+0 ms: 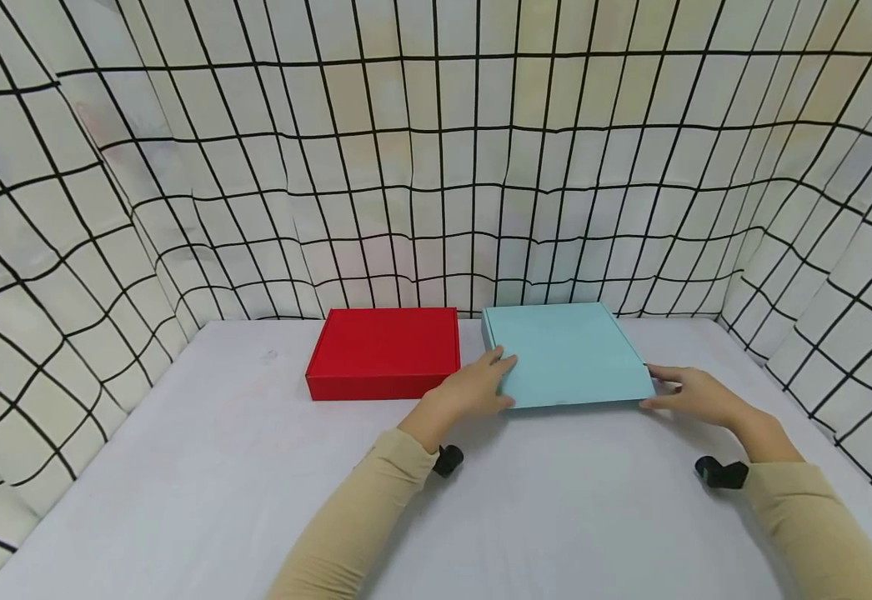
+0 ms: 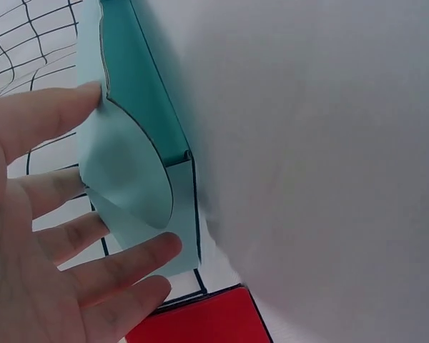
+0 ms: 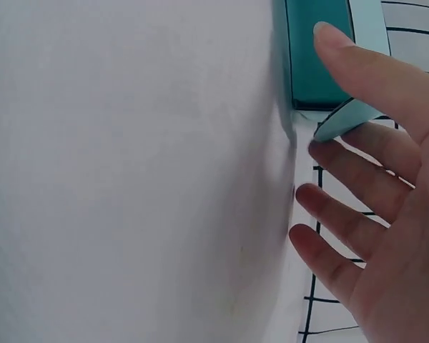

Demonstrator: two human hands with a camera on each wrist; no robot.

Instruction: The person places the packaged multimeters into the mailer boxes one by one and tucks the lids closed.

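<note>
A light blue cardboard box (image 1: 567,354) lies at the back of the table, right of the middle. Its lid stands slightly raised along the front, and the darker teal inner front (image 2: 143,86) shows below the lid edge. My left hand (image 1: 477,385) is at the box's left front corner, fingers spread, thumb at the lid edge and fingertips around a rounded side flap (image 2: 132,171) that sticks out. At the right front corner is my right hand (image 1: 694,396), its fingers extended. Its fingertips are right at the other side flap (image 3: 350,118), with the thumb before the teal front.
A closed red box (image 1: 387,354) lies just left of the blue one, close to my left hand. White cloth covers the table (image 1: 556,517). White walls with a black grid (image 1: 436,167) enclose the back and both sides. Small black wrist cameras (image 1: 721,473) sit at both sleeves.
</note>
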